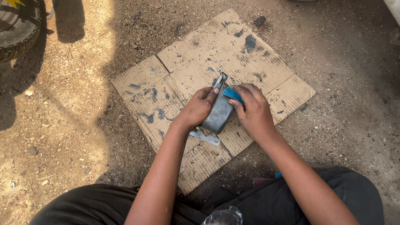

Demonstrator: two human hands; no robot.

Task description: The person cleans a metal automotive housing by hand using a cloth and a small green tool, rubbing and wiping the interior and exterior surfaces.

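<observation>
The left hand (199, 107) is gripping a grey metal part (218, 113) between both hands, while the right hand (253, 111) is pinching a blue pad (233, 95) against it (cardboard (175, 71) lying beneath).

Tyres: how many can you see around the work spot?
1. A black rubber tyre sits at the top left corner on the dirt ground, partly cut off by the frame edge. Others may lie out of view.

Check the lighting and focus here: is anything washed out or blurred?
Head view: hard sun nearly bleaches the dirt at left; the cardboard, hands and grey part sit in shade, sharp; the plastic at the bottom edge looks soft.
</observation>
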